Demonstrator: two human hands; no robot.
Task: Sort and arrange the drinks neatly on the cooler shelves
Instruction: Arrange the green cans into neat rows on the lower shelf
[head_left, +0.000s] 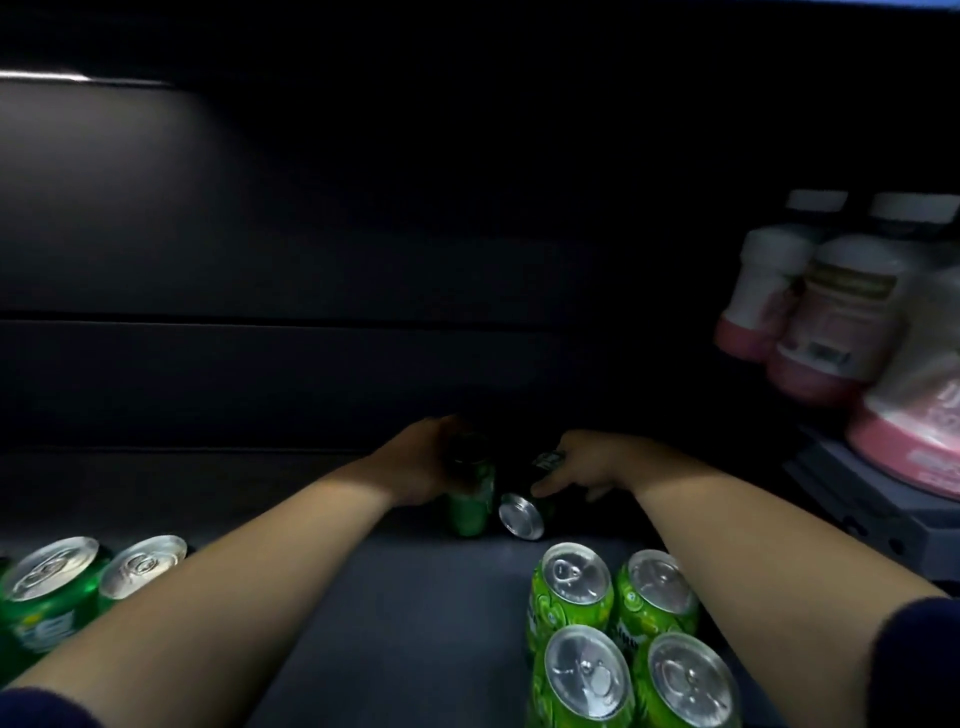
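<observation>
Deep in the dark cooler shelf (415, 597), my left hand (415, 467) is wrapped around an upright dark green can (470, 499). Beside it my right hand (587, 462) grips a dark can (524, 512) that is tipped over, with its silver end facing me. The two cans almost touch. Several bright green cans (623, 634) stand in a block at the front right under my right forearm. Two darker green cans (57, 587) stand at the front left.
Pink and white bottles (826, 312) stand in rows on a raised grey rack (857, 499) at the right. The cooler's back wall (311, 260) is dark, with a light strip (47, 77) at the upper left.
</observation>
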